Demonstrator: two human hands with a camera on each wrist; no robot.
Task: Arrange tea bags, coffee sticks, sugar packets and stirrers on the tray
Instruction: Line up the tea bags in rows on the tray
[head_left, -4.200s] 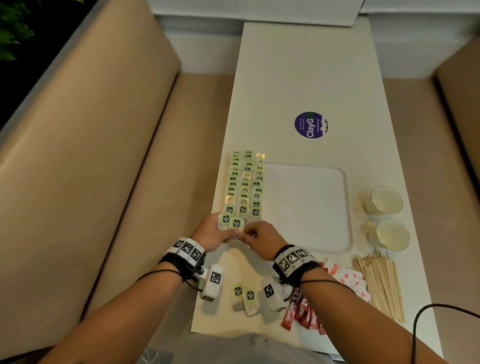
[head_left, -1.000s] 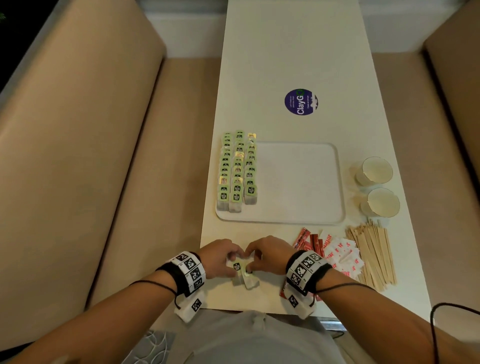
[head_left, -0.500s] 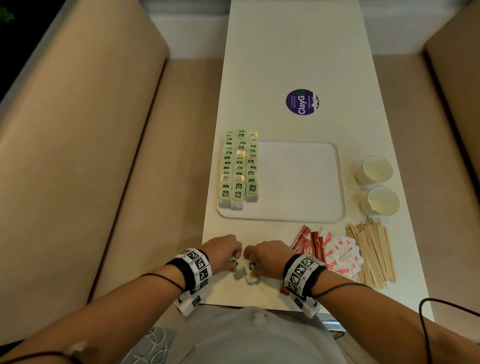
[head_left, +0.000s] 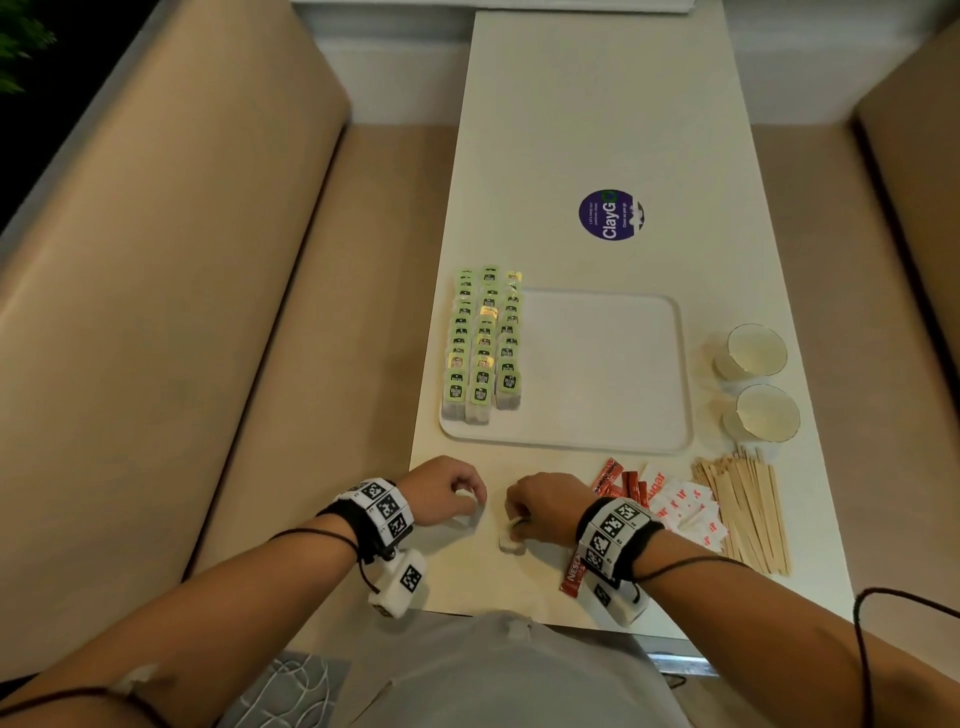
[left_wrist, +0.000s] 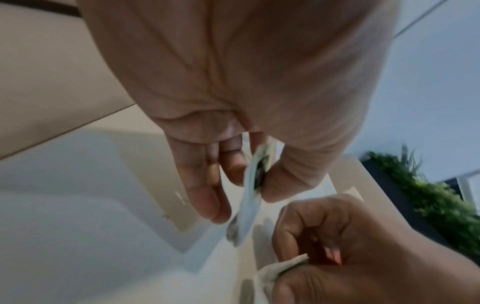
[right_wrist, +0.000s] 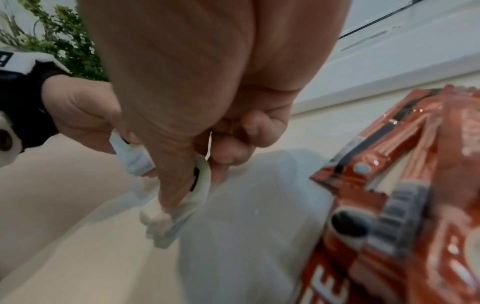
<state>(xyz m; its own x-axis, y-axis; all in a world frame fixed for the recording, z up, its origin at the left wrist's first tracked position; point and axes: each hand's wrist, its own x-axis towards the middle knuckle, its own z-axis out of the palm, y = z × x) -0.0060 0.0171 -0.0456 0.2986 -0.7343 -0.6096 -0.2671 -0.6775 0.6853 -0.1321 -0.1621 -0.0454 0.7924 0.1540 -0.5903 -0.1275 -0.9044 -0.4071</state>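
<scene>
Three rows of green-labelled tea bags (head_left: 483, 343) fill the left side of the white tray (head_left: 602, 364). In front of the tray, my left hand (head_left: 449, 493) pinches one tea bag (left_wrist: 253, 185) between thumb and fingers. My right hand (head_left: 540, 512) pinches another tea bag (right_wrist: 182, 201) just to its right; its white end (head_left: 509, 540) shows below my fingers. Red coffee sticks (head_left: 618, 483), white sugar packets (head_left: 685, 509) and wooden stirrers (head_left: 743, 509) lie on the table to the right of my right hand.
Two paper cups (head_left: 753, 353) (head_left: 766, 415) stand right of the tray. A round purple sticker (head_left: 610, 214) lies further up the table (head_left: 597, 104). Beige sofa seats flank the table on both sides. One coffee stick (head_left: 574, 571) lies under my right wrist.
Earlier both hands were at the near end of the tea bag rows on the tray. They came back to the table's front edge and each picked up a loose tea bag there.
</scene>
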